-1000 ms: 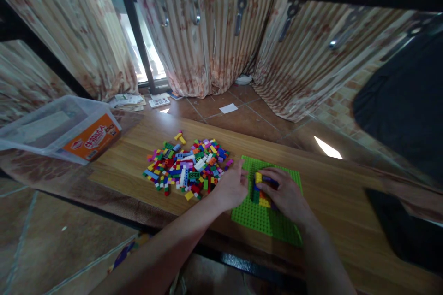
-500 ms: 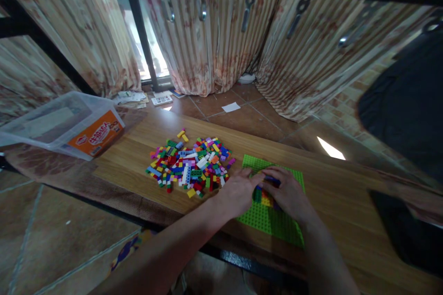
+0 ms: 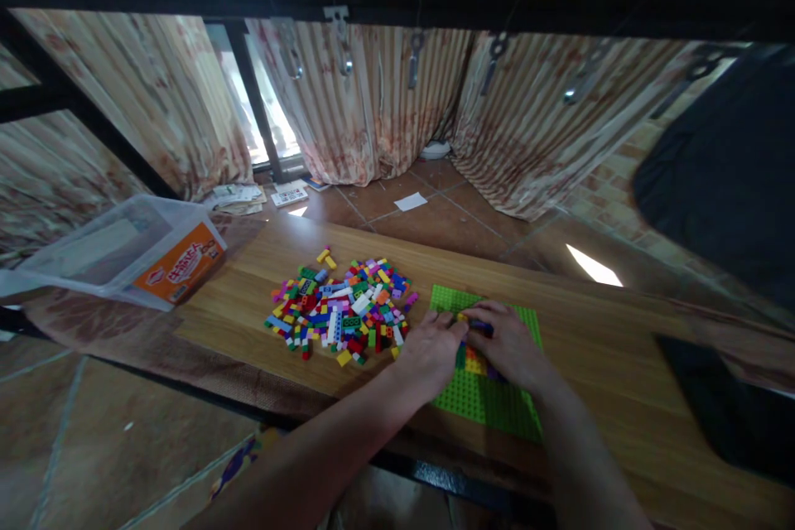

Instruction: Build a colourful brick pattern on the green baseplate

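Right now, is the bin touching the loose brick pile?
Apart. The head view shows it plainly: a stretch of bare wooden tabletop lies between the bin and the nearest bricks of the pile.

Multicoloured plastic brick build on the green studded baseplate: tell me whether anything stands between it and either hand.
Nothing visible stands in the way: the bare left hand and bare right hand are both at the multicoloured plastic brick build, hiding part of it. The loose multicoloured plastic brick pile lies left of the green studded baseplate.
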Demonstrator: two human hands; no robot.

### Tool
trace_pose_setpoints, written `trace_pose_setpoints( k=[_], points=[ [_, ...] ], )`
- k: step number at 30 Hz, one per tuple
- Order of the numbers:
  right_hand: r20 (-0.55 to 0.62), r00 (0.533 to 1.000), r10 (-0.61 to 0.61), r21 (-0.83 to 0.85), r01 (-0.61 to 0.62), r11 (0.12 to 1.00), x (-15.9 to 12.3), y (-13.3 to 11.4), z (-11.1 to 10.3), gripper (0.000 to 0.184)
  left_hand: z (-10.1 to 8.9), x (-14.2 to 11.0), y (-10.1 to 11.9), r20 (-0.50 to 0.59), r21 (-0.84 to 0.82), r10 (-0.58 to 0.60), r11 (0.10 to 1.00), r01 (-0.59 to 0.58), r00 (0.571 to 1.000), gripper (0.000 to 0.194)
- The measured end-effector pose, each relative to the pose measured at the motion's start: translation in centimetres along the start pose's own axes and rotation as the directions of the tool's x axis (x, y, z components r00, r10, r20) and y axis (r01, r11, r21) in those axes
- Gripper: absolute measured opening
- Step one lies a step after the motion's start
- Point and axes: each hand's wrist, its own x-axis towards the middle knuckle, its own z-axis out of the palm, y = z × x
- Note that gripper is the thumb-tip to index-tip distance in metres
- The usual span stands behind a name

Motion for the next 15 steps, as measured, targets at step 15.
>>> trace_pose_setpoints(
  k=[15],
  points=[
    [-0.307,0.853,0.422,0.398,-0.287,0.871,-0.9,1.9,-2.4,0.032,-0.3,0.0,-1.3,-0.126,-0.451,-0.193,0.885,0.117,0.973,0.057]
  ],
)
